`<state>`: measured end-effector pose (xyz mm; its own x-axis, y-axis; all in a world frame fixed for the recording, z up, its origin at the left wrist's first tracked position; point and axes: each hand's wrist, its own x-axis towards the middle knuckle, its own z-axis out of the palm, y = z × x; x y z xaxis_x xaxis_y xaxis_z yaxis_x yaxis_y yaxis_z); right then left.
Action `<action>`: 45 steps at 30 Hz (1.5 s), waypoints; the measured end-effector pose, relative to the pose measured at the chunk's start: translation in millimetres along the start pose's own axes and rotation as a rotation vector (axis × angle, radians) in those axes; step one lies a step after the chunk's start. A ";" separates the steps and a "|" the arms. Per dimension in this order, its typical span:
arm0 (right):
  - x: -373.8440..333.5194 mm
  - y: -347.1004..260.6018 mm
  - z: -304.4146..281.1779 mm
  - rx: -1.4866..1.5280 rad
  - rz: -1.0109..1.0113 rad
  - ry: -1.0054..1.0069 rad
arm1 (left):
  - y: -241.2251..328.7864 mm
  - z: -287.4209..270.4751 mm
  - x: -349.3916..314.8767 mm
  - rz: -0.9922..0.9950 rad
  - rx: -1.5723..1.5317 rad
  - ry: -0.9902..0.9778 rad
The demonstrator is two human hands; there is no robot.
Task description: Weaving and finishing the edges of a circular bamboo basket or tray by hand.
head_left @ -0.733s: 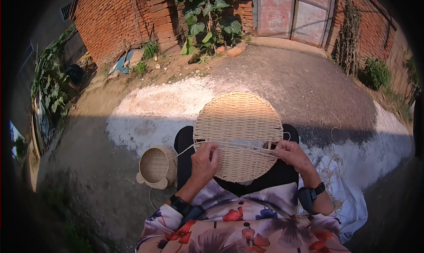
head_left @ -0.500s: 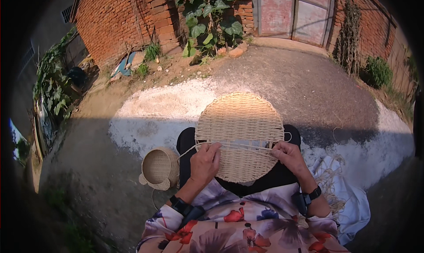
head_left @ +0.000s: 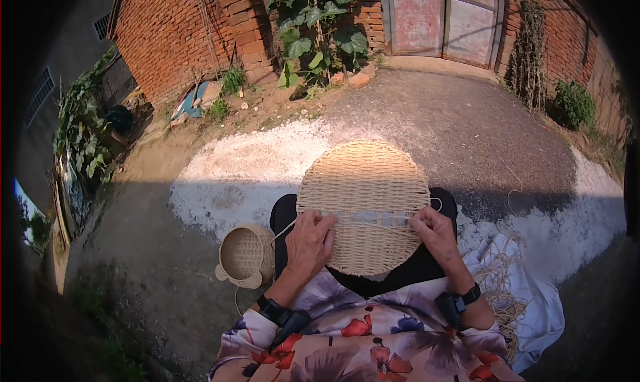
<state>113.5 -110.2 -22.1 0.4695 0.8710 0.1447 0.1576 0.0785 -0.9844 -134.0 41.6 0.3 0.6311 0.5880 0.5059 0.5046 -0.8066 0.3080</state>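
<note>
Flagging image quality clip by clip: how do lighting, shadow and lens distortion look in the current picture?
Head view: sunlight brightens the upper part of the round woven panel and the pale ground patch beyond; shade covers the left hand, right hand and small woven basket. Same head view: the brick wall tilts toward the edge, and the corners go black.

the woven disc (head_left: 363,185) at centre was beige
the shirt (head_left: 363,349) at bottom had red and purple flowers; the upper-left brick wall (head_left: 173,42) was orange
</note>
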 end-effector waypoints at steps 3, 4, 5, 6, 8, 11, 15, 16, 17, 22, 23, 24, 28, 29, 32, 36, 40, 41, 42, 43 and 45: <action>0.2 0.5 2.4 -0.022 -0.032 0.015 | -2.8 -2.1 1.4 0.031 -0.017 -0.042; 0.4 0.2 3.0 -0.041 -0.061 0.038 | -6.4 -1.5 0.1 0.006 -0.101 -0.007; 0.3 0.0 3.0 -0.039 -0.060 0.036 | -11.3 -1.3 -1.7 -0.020 -0.184 0.027; 0.0 -0.9 1.3 -0.030 -0.043 0.068 | -17.5 -1.7 -2.8 -0.022 -0.180 0.026; -1.3 -2.6 1.4 -0.019 -0.025 0.098 | -28.8 -3.8 -3.7 -0.119 -0.175 0.094; -2.7 -3.1 1.8 0.012 -0.018 0.095 | -26.0 -6.3 -5.8 -0.018 -0.062 0.094; -0.8 -2.4 -2.0 -0.031 -0.023 0.112 | -17.4 -8.9 -4.9 -0.021 -0.029 0.034; -0.2 -2.8 -3.3 -0.042 -0.024 0.124 | -15.8 -6.5 -4.1 -0.020 -0.033 0.034; 0.2 -3.2 -4.1 -0.045 -0.025 0.125 | -13.8 -3.6 -3.4 0.021 -0.048 0.061; -1.0 2.2 -12.5 -0.046 -0.065 0.193 | 15.5 14.9 12.8 0.164 -0.256 0.035; -2.1 -3.2 -16.0 -0.051 -0.062 0.195 | 20.2 16.4 17.9 0.194 -0.308 0.019; -3.4 -11.2 -21.8 -0.264 -0.180 0.215 | 26.1 17.6 23.7 0.225 -0.360 0.002; -21.3 -55.1 -23.8 -0.454 -0.231 0.205 | 69.4 22.5 45.0 0.116 -0.632 -0.096; -24.8 -61.3 -21.8 -0.425 -0.262 0.202 | 76.1 29.6 49.2 0.208 -0.715 -0.121; -27.9 -73.3 -15.5 -0.488 -0.410 0.191 | 87.2 40.8 46.2 0.187 -0.878 -0.300; -21.2 -55.5 -15.2 -0.356 -0.339 0.192 | 66.5 40.5 39.0 0.053 -0.812 -0.357; -3.6 -29.9 10.1 -0.226 -0.261 0.193 | 61.3 11.1 28.4 -0.396 -0.933 -0.376; 2.5 -27.3 18.1 -0.370 -0.370 0.162 | 56.3 9.0 24.7 -0.391 -0.931 -0.380; 7.6 -24.4 25.3 -0.515 -0.480 0.130 | 50.1 9.5 20.9 -0.421 -0.944 -0.306; 11.4 -22.8 32.3 -0.514 -0.481 0.136 | 46.4 9.2 19.7 -0.451 -0.957 -0.231; 17.3 -18.5 40.8 -0.759 -0.610 0.176 | 44.0 7.2 21.7 -0.442 -0.942 -0.252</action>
<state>83.3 -76.8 -5.5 0.2352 0.6954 0.6790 0.9017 0.1047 -0.4196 -93.9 19.3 19.0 0.6615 0.7483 0.0498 0.1278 -0.1778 0.9757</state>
